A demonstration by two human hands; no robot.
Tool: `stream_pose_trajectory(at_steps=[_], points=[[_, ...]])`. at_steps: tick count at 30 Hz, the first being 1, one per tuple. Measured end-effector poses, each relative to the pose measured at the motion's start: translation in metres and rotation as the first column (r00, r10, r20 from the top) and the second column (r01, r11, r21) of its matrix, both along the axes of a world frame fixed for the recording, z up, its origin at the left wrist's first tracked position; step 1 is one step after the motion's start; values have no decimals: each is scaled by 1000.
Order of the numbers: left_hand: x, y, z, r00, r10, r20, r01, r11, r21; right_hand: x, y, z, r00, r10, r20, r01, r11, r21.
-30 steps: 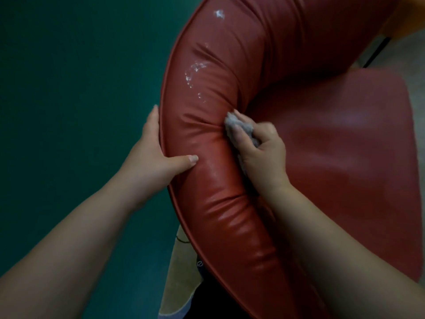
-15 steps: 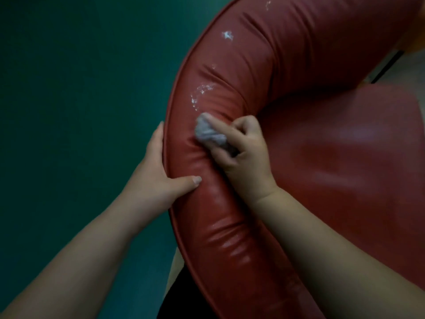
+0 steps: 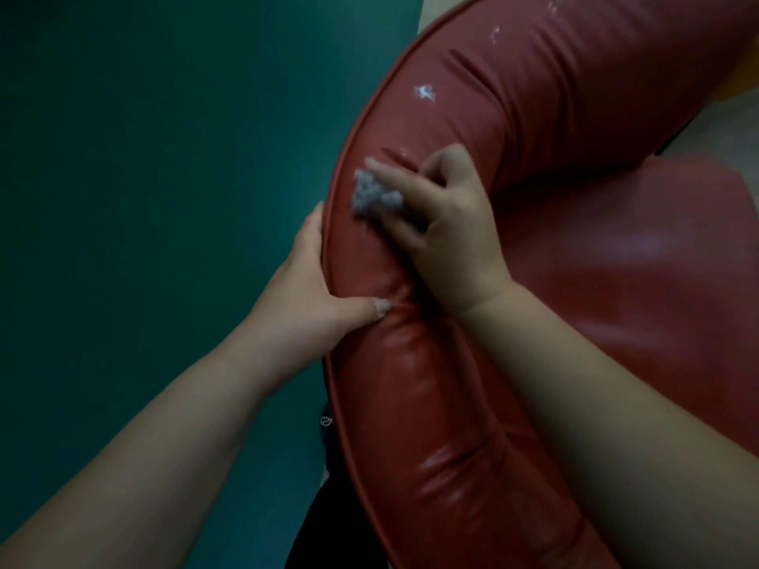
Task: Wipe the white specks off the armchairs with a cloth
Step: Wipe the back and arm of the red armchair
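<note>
Picture dim, soft, a bit blurry. Pale shine on red leather armchair seat (image 3: 640, 244). Right hand (image 3: 447, 223) smeared by blur. Edges bend, corners darker.

The armchair (image 3: 472, 384) is glossy dark red, dotted with white specks (image 3: 425, 93) along its padded back. The crumpled cloth (image 3: 371, 197) is pale grey. The floor (image 3: 164, 178) beside it is deep teal green.

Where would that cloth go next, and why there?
Probably a short push further up the curved red backrest, toward the star-shaped white speck. The right hand presses the small grey cloth on the padding just below a faint speck, and the brighter one sits beyond it, untouched. The left hand grips the outer edge, steadying the chair.
</note>
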State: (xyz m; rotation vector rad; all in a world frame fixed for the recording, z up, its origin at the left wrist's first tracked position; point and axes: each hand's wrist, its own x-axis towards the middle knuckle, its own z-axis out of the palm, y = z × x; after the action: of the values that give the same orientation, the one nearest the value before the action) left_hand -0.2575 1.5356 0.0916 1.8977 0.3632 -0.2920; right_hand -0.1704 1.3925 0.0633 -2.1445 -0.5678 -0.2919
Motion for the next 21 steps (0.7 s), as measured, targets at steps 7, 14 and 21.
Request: stream_pose_trajectory(at_steps=[7, 14, 21], points=[[16, 9, -1, 997, -83, -4, 83, 995, -53, -14, -8, 1, 993, -37, -115, 47, 996, 78], [46, 24, 4, 984, -179, 5, 179, 984, 5, -19, -4, -1, 996, -48, -81, 51, 998, 30], [62, 35, -1, 966, -257, 17, 257, 963, -83, 62, 12, 7, 945, -297, -139, 304, 952, 29]])
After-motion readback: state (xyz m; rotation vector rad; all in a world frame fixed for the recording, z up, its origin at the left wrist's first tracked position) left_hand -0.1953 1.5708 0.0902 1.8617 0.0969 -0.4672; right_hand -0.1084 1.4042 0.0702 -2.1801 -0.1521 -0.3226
